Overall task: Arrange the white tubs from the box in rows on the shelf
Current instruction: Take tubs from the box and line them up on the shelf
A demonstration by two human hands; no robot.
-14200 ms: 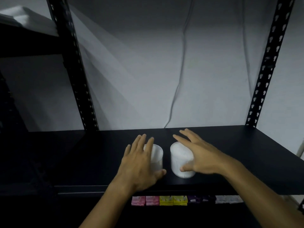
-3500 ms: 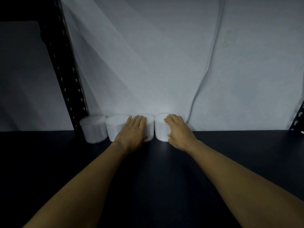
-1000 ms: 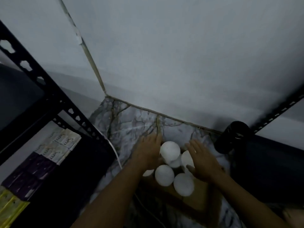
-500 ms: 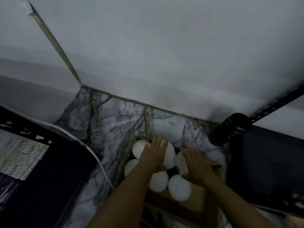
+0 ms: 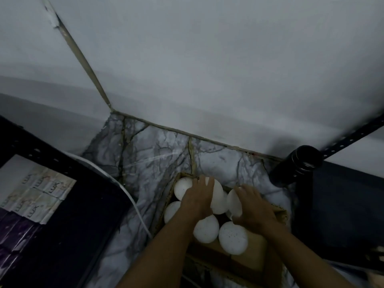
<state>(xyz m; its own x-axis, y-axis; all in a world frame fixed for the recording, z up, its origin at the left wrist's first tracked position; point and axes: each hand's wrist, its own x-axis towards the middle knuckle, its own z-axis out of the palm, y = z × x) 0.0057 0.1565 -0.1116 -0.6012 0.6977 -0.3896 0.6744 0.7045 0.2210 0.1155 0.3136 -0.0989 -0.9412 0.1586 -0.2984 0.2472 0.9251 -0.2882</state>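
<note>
White tubs [image 5: 233, 238] now under both hands.

White tubs [image 5: 206, 229] crowd the cardboard box [image 5: 249, 254] under both hands; bare box bottom lies nearer the person. A black cylinder [image 5: 295, 166] stands right of the right hand [image 5: 254, 208], a white cable [image 5: 124, 190] left of the left hand [image 5: 198, 199].

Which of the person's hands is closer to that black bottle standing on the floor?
Right. The right hand is in the box just left of the black bottle; the left hand lies farther left, over the white tubs.
</note>
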